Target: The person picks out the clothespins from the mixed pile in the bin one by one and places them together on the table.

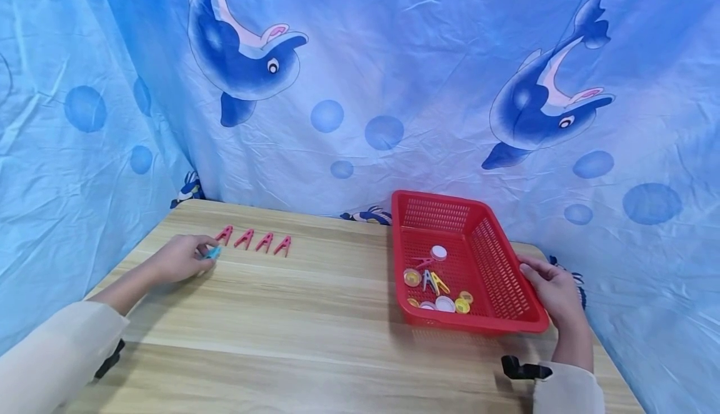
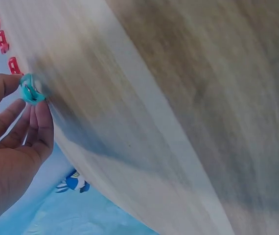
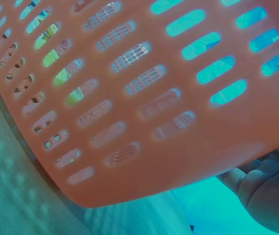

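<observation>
In the head view my left hand (image 1: 182, 257) is at the left of the table, pinching a small turquoise clothespin (image 1: 212, 252) between thumb and fingers. The left wrist view shows this turquoise clothespin (image 2: 33, 89) at the fingertips, near the tabletop. Just beyond it, several pink clothespins (image 1: 244, 239) lie in a row. My right hand (image 1: 554, 289) grips the right rim of a red plastic basket (image 1: 478, 321), which looks tilted. Inside lie a yellow clothespin (image 1: 440, 282), a grey clothespin (image 1: 430, 281), a pink clothespin (image 1: 424, 262) and several white and yellow round caps. The right wrist view shows mostly the basket's slotted wall (image 3: 188, 147).
The wood-patterned table (image 1: 292, 339) runs beneath both hands. A blue curtain (image 1: 349, 76) printed with dolphins hangs behind it and at its sides. Dark bands with black mounts (image 1: 523, 369) sit at both wrists.
</observation>
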Demonstrator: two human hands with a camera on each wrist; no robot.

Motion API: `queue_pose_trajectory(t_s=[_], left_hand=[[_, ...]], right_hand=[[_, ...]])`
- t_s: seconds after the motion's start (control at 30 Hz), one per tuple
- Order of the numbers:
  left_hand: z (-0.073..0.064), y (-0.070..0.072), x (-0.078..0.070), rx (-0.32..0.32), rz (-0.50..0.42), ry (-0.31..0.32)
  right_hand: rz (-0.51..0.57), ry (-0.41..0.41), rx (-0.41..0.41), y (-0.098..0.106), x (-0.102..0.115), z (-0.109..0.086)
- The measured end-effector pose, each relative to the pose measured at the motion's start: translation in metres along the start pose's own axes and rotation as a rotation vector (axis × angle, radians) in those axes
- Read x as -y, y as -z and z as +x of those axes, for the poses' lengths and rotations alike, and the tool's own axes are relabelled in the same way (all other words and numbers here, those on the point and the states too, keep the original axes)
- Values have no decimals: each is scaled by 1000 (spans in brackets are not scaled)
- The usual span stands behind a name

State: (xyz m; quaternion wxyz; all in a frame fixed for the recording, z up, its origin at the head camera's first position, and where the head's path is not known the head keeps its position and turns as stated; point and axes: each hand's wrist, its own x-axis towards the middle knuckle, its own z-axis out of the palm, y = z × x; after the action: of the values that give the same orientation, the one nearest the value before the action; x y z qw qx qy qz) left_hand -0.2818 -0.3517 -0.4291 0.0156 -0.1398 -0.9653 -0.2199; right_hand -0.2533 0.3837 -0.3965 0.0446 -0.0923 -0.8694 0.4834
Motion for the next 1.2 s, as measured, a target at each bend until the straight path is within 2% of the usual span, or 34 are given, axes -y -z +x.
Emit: queue_pose_trajectory(t_s=[0.47,0.63,0.73,0.87,1.2], left_hand=[[2,7,11,21,-80,39],[11,18,1,-13,-87,25],[23,25,-15,-24,-90,-2],[45,30,-47,-4,-128,-37],[99,13,-127,28,-160,-142]], right_hand=[[-4,-10,-5,-1,0,1],[-9,11,2,1,2,2],[-16,14,-1,1,3,2],[-12,5,4,1,4,1],[2,3,4,1,1,-2]])
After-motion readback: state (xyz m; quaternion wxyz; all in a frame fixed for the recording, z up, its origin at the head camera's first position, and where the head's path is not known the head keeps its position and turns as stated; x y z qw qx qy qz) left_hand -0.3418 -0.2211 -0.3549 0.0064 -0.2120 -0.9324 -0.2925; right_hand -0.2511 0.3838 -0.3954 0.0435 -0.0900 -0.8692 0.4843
